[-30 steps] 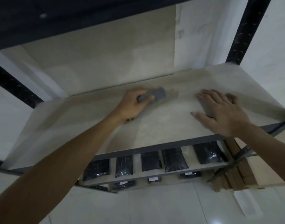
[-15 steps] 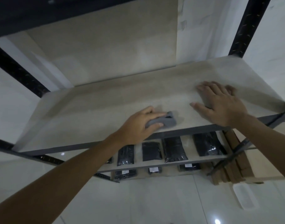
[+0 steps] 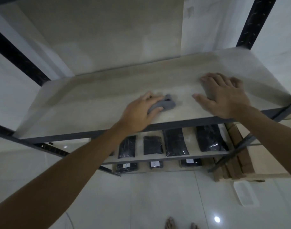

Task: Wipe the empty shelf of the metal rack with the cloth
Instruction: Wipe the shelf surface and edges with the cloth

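Pale shelf (image 3: pixel 95 103), long axis left-right; unwiped span left of left hand (image 3: pixel 138 111) fingers clenched on cloth (image 3: pixel 164 105). Right hand (image 3: pixel 224 95) flat, released.

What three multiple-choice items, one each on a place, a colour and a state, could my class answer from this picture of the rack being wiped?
1. Where is the cloth?
A. on the floor
B. on the empty shelf, near its front edge
C. on the lower shelf

2. What colour is the cloth?
A. grey
B. red
C. yellow

3. How is the right hand placed?
A. clenched around a bag
B. hanging at the side
C. flat on the shelf, fingers spread

Key: 1 B, the left hand presses it there; 2 A, it shows grey; 3 C, the palm lies open on the board.
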Motion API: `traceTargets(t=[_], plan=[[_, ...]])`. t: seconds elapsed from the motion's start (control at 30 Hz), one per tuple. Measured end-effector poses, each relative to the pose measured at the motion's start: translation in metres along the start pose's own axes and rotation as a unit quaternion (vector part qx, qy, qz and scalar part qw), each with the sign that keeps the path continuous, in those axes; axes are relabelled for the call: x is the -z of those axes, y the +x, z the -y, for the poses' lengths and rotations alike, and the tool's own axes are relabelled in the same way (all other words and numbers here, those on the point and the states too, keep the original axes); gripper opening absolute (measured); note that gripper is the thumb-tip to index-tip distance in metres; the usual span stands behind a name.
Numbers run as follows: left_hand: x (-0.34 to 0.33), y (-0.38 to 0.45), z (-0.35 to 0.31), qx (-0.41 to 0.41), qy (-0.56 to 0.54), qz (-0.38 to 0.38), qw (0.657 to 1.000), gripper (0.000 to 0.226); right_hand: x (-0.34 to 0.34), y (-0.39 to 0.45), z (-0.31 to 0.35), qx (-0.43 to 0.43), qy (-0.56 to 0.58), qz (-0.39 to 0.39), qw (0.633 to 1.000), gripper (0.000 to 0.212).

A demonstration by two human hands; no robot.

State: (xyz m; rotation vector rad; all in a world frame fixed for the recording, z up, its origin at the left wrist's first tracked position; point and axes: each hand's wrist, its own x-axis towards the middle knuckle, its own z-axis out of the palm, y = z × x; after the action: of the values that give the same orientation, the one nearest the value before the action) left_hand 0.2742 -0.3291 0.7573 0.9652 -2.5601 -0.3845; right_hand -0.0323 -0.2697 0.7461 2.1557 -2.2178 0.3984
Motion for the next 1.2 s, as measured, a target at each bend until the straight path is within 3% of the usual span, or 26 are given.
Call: traceTargets(t=[0.13,0.2,0.3,0.4,0.53,0.7,0.77,0.9,0.97,1.2], plan=[[0.003,-0.032,-0.026,-0.068,-0.082,0.09,0.99,0.042,0.006,0.001,0.0,-0.013,0.011,0.003,1.0,0.068],[0.016,-0.025,-0.011,-0.063,-0.1,0.055,0.991,0.038,0.005,0.001,0.0,-0.014,0.011,0.01,1.0,0.069],[0.034,0.006,0.033,0.041,-0.048,-0.067,0.996,0.037,0.003,0.0,-0.001,-0.012,0.008,0.012,1.0,0.068],[0.021,0.013,0.052,0.084,0.03,-0.042,0.995,0.04,0.0,0.001,-0.003,-0.016,0.007,0.008,1.0,0.069],[0.004,-0.018,0.022,0.059,0.047,-0.051,0.996,0.045,-0.001,0.001,-0.003,-0.008,0.011,0.007,1.0,0.069],[0.004,-0.053,-0.029,0.028,-0.055,0.035,0.998,0.044,0.014,0.002,0.002,-0.027,0.025,0.029,0.999,0.074],[0.013,-0.05,-0.034,0.02,-0.095,0.028,0.995,0.043,0.02,0.002,0.004,-0.034,0.029,0.051,0.998,0.074],[0.045,-0.003,-0.008,0.038,-0.086,-0.059,0.994,0.044,0.034,-0.001,-0.01,-0.027,0.047,0.076,0.996,0.068],[0.051,0.034,0.015,0.081,-0.036,-0.062,0.994,0.052,0.039,-0.004,-0.029,-0.045,0.032,0.075,0.996,0.066],[0.012,0.151,0.056,0.227,0.082,-0.052,0.969,0.045,0.019,-0.026,-0.07,-0.08,0.031,0.039,0.995,0.062]])
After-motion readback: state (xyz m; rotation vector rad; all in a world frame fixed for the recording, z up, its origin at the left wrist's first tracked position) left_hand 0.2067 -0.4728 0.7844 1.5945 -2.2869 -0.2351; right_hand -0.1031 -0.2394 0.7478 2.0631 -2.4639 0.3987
